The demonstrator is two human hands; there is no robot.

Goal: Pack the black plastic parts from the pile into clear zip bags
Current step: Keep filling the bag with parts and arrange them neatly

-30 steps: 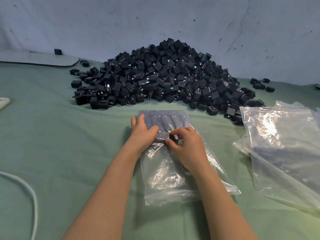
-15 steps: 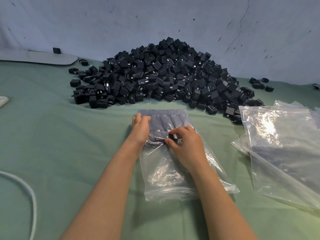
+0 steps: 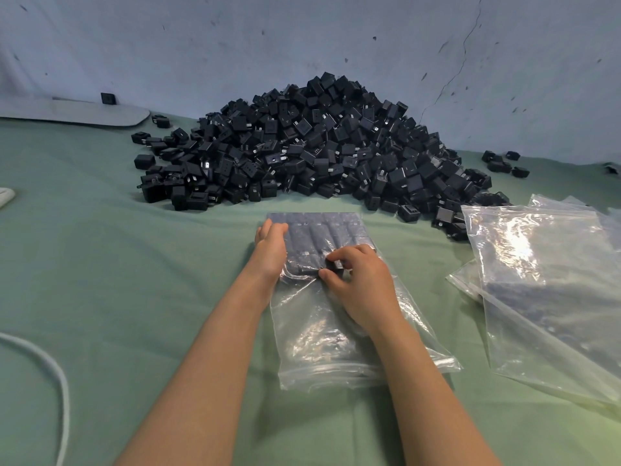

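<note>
- A person's two bare hands work at a clear zip bag [image 3: 322, 351] that lies flat on green cloth [image 3: 141, 270], just in front of the pile of black plastic parts [image 3: 312, 146], its zip strip at the end farthest from the pile.
- A row of packed parts [image 3: 324, 233] fills the bag's end nearest the pile.
- The left hand [image 3: 270, 247], in front of the pile's middle, lies with fingers straight and together, pressed along the left side of the packed row.
- The right hand [image 3: 361, 284], beside it and slightly farther from the pile, curls its thumb and fingertips to pinch one black part [image 3: 334, 264] at the row's near edge; whether the hand is inside the plastic or on top cannot be told.
- Spare bags [image 3: 544, 280] lie heaped in front of the pile's right edge, touching its outlying pieces.
- A few stray parts [image 3: 504, 163] sit right of the pile; a grey board [image 3: 77, 112] lies to its left, and a white cable [image 3: 50, 368] curves well in front of it on the left.
</note>
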